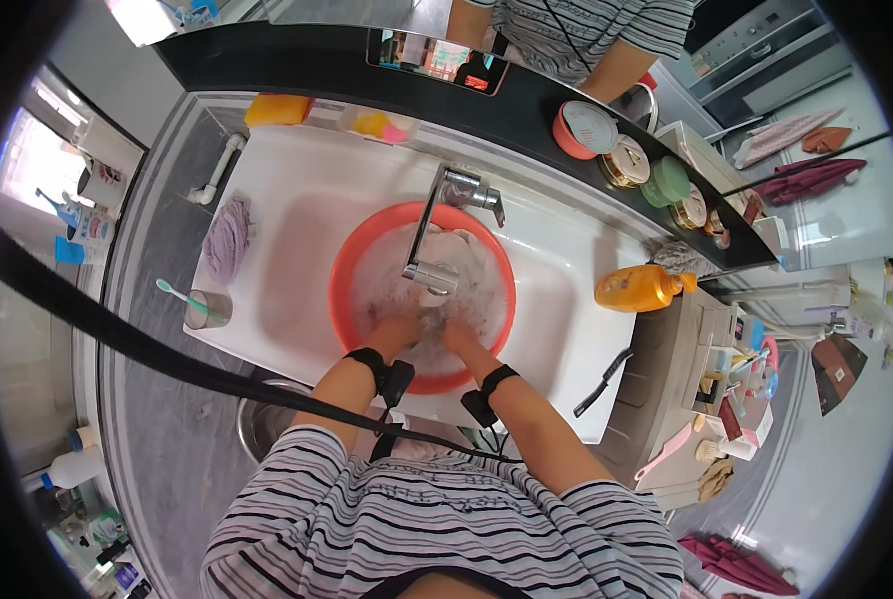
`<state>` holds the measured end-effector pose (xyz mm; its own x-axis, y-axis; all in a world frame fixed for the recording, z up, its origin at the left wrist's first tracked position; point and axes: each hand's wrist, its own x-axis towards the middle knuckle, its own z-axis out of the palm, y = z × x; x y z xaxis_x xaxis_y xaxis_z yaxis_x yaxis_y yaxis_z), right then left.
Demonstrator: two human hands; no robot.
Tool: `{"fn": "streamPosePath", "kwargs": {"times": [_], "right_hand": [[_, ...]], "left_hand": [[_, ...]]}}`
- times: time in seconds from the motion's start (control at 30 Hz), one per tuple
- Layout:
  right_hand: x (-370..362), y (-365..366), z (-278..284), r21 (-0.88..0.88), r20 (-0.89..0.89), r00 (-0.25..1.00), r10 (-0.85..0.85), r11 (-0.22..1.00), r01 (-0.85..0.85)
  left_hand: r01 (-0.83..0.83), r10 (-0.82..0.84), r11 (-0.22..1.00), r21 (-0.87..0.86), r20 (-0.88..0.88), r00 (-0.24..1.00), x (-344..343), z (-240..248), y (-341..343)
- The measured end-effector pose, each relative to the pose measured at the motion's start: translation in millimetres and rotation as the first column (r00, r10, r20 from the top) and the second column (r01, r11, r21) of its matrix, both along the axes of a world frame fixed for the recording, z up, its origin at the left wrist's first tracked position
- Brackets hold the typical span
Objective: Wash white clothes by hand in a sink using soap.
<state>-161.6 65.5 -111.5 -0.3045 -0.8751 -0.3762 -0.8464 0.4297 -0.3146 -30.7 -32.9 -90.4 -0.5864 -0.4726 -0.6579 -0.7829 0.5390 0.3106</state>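
A round coral-red basin stands in a white sink, filled with cloudy, sudsy water. Both of my hands are sunk in it near its front side. The wrist of my left hand goes under the foam left of centre, and my right hand dips in just beside it. Fingers of both hands are hidden by suds, so what they touch does not show. Pale cloth breaks the surface toward the back of the basin. The chrome faucet reaches out over the water, above my hands.
On the sink's left rim are a crumpled purple cloth and a cup with a toothbrush. An orange pump bottle and a black-handled comb or brush lie at right. Jars and a phone line the back ledge.
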Motion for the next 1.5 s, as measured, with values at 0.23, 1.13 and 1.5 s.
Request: {"fn": "streamPosePath", "kwargs": {"times": [0.23,1.13,1.5], "right_hand": [[-8.9,-6.3,111.0,-0.244,0.32,0.946,-0.04,0.962,0.124],[17.3,5.4,266.5,-0.479,0.84,0.533,0.099,0.595,0.645],[11.0,36.5,246.8,0.307,0.947,-0.26,-0.192,0.785,0.538]], "left_hand": [[-0.491,0.439,0.869,-0.063,-0.359,0.824,30.8,39.6,20.0],[0.225,0.888,-0.398,0.889,0.312,0.339,44.3,206.2,33.7],[0.101,0.865,-0.392,0.914,0.329,0.378,22.7,192.4,23.9]]}}
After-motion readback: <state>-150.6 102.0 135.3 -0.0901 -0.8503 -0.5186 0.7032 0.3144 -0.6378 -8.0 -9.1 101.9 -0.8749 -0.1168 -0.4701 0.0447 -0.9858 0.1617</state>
